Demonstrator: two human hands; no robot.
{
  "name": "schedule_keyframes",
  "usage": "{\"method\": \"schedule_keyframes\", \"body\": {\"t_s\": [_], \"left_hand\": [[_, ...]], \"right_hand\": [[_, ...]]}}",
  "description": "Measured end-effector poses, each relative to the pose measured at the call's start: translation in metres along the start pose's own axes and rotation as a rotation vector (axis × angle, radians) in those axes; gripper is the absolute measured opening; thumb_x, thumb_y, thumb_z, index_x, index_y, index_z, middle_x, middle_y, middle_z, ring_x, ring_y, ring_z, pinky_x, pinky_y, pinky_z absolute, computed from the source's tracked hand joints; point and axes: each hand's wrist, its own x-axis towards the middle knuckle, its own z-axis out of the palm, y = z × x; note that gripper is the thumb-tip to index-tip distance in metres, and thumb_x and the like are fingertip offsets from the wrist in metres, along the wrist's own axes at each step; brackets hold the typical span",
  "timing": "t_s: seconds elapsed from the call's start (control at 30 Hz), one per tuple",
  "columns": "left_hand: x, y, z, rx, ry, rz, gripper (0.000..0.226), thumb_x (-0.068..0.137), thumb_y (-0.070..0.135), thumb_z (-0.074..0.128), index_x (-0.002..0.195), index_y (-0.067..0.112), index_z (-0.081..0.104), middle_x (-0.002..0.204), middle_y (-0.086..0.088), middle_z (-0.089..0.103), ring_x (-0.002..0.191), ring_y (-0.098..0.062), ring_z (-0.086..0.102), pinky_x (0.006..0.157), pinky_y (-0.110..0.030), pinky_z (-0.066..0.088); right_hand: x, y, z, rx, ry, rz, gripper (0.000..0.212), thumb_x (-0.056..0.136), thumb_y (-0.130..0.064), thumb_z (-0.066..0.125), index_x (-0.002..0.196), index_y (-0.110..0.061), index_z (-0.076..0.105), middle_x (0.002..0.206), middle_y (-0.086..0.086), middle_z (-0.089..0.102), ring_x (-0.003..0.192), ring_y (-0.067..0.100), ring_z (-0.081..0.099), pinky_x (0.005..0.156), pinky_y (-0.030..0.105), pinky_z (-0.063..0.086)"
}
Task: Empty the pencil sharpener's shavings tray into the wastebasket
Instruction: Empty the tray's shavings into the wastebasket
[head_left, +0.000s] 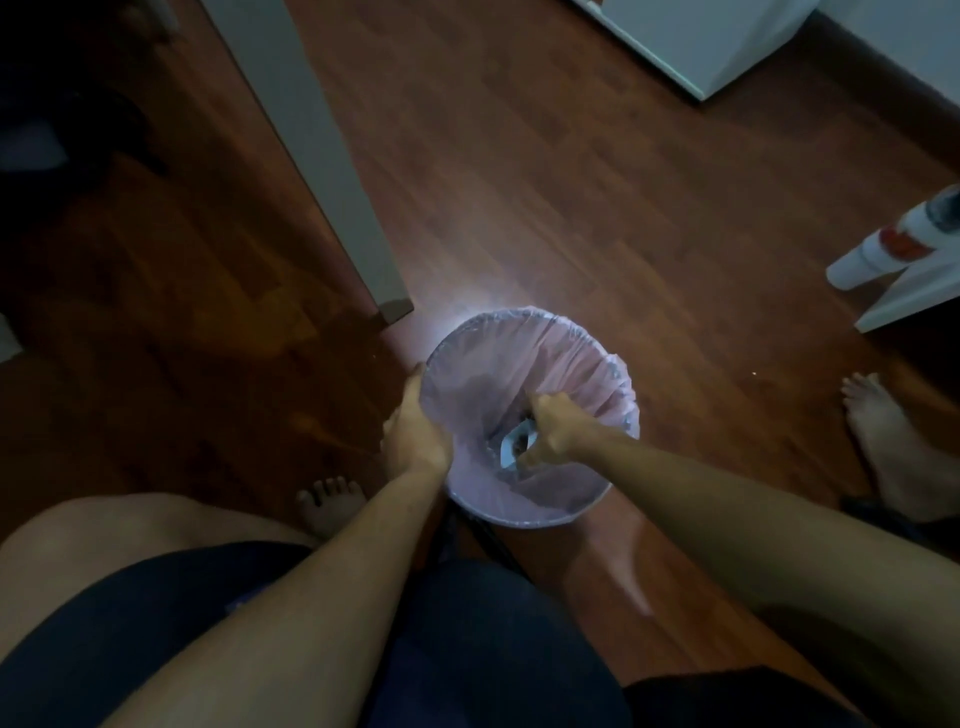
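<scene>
Inside the wastebasket's (530, 332) mouth, the right hand (558, 434) pinches the shavings tray (514, 441), tipped over the liner. At nine o'clock the left hand (415, 436) clasps the rim. Dumping appears underway; returning the tray remains.

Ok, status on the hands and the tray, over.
Left hand gripping bin rim. Right hand shut on tray, held inside the bin over the pink liner. Nothing in the way.
</scene>
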Motion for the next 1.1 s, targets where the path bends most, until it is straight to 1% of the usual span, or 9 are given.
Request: {"method": "schedule_keyframes", "body": {"t_s": [0.07,0.17,0.37,0.47,0.6,0.73,0.87,1.0,1.1], "left_hand": [[0.000,-0.001,-0.002,0.006,-0.015,-0.005,0.054,0.099,0.019,0.039,0.147,0.044,0.036,0.139,-0.016,0.056,0.125,-0.040,0.055,0.106,-0.041,0.042],[-0.001,0.002,-0.003,0.016,-0.018,-0.014,0.062,0.096,0.011,0.038,0.147,0.045,0.035,0.136,-0.019,0.055,0.123,-0.042,0.055,0.106,-0.043,0.043],[-0.003,0.001,-0.004,0.063,-0.015,-0.015,0.070,0.093,0.005,0.042,0.149,0.045,0.032,0.132,-0.020,0.059,0.119,-0.042,0.058,0.103,-0.044,0.046],[-0.003,0.001,-0.004,0.082,-0.022,-0.007,0.071,0.093,0.003,0.042,0.150,0.043,0.031,0.132,-0.019,0.059,0.120,-0.041,0.058,0.103,-0.044,0.045],[-0.004,0.002,-0.004,0.096,-0.018,0.006,0.071,0.093,0.003,0.042,0.151,0.042,0.031,0.132,-0.019,0.059,0.120,-0.040,0.058,0.103,-0.044,0.046],[-0.001,0.003,-0.007,0.116,-0.041,0.005,0.067,0.094,0.012,0.047,0.150,0.045,0.030,0.134,-0.017,0.059,0.120,-0.040,0.058,0.102,-0.045,0.047],[0.000,0.010,-0.017,0.172,-0.108,0.026,0.067,0.092,0.024,0.055,0.152,0.040,0.029,0.140,-0.015,0.057,0.126,-0.039,0.054,0.105,-0.041,0.044],[-0.007,0.031,-0.035,0.282,-0.139,0.065,0.052,0.091,0.031,0.056,0.143,0.028,0.048,0.140,-0.012,0.058,0.126,-0.037,0.055,0.104,-0.039,0.045],[-0.016,0.054,-0.052,0.345,-0.141,0.101,0.043,0.092,0.034,0.053,0.133,0.022,0.059,0.137,-0.010,0.061,0.125,-0.035,0.055,0.100,-0.035,0.045]], "right_hand": [[0.004,-0.002,0.004,-0.032,-0.002,-0.019,0.073,0.055,-0.040,0.090,0.118,-0.014,0.066,0.109,0.002,0.068,0.099,0.023,0.066,0.082,0.031,0.054],[0.009,-0.003,0.008,-0.058,0.013,-0.038,0.063,0.060,-0.045,0.084,0.114,-0.017,0.071,0.101,0.000,0.067,0.095,0.023,0.065,0.077,0.029,0.051],[0.012,-0.007,0.011,-0.074,0.042,-0.045,0.060,0.071,-0.050,0.072,0.120,-0.016,0.070,0.117,0.007,0.069,0.104,0.026,0.063,0.086,0.034,0.052],[0.013,-0.008,0.013,-0.078,0.026,-0.023,0.064,0.070,-0.055,0.071,0.122,-0.018,0.069,0.121,0.006,0.067,0.105,0.025,0.062,0.085,0.032,0.051],[0.017,-0.008,0.011,-0.068,0.039,-0.031,0.075,0.063,-0.067,0.059,0.119,-0.019,0.071,0.120,0.008,0.069,0.106,0.026,0.062,0.091,0.040,0.053],[0.007,-0.012,0.000,-0.026,0.064,0.003,0.059,0.077,-0.054,0.068,0.115,-0.008,0.071,0.111,0.009,0.072,0.101,0.027,0.066,0.084,0.036,0.053],[-0.004,-0.016,-0.014,0.039,0.057,0.016,0.060,0.078,-0.048,0.071,0.123,-0.008,0.066,0.120,0.008,0.070,0.108,0.026,0.065,0.091,0.036,0.053],[-0.024,-0.033,-0.042,0.012,0.082,0.017,0.063,0.079,-0.052,0.069,0.120,-0.004,0.064,0.117,0.011,0.068,0.107,0.028,0.064,0.078,0.031,0.045],[-0.046,-0.053,-0.070,-0.006,0.090,0.015,0.059,0.082,-0.054,0.065,0.107,-0.001,0.070,0.107,0.014,0.072,0.100,0.028,0.066,0.074,0.030,0.042]]}}
